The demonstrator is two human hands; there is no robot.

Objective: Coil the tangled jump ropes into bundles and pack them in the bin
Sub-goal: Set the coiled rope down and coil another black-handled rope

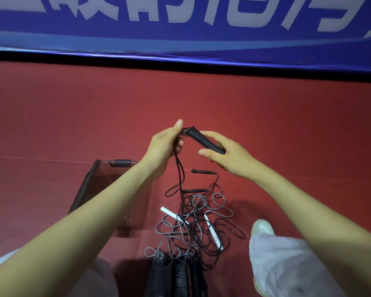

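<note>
Clear bin (pixel 107 174) on the red floor (pixel 287 125), left side, partly hidden by the left forearm. Tangled jump ropes (pixel 197 228) lie beside it. Raised above them: left hand (pixel 165 146) pinches a cord (pixel 178 167) — right hand (pixel 227 155) grips its black handle (pixel 204 140).

Reaching forward with the bare left arm (pixel 94 217) and bare right arm (pixel 308 215), angling inward from the lower corners toward the middle. Pinching a cord (pixel 178 166) with the left hand (pixel 166 144), thumb pointing up, fingers curling beneath. Gripping a handle (pixel 204 140) with the right hand (pixel 225 155), thumb underneath, fingers wrapping over the top, back of the hand facing up. Holding both hands raised, close together but apart, bridging the gap with the handle.
</note>
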